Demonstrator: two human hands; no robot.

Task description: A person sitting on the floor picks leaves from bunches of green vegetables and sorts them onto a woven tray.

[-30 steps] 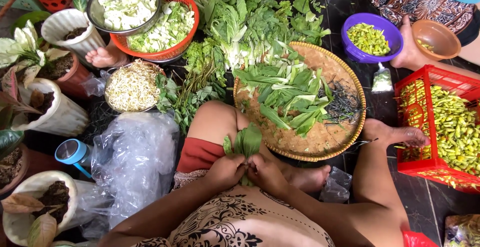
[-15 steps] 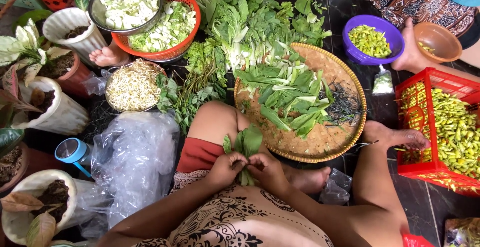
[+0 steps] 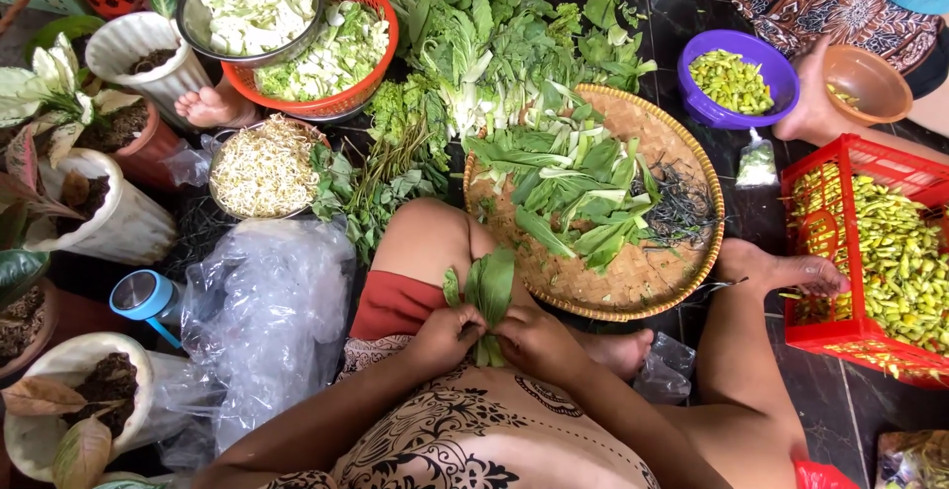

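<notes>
Leaves point(image 3: 489, 291) stand upright between your hands, stalks down; left hand point(image 3: 447, 336) and right hand point(image 3: 534, 343) both pinch the stalk end, equally near.

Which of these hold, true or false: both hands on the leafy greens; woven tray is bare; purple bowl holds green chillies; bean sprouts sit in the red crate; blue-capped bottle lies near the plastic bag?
1. Both hands hold the leafy greens. True: left hand and right hand grip the stems.
2. The woven tray is bare. False: cut green leaves lie on it.
3. The purple bowl holds green chillies. True.
4. Bean sprouts sit in the red crate. False: they sit in their own round dish; the crate holds pale green chillies.
5. A blue-capped bottle lies beside the clear plastic bag. True.
</notes>
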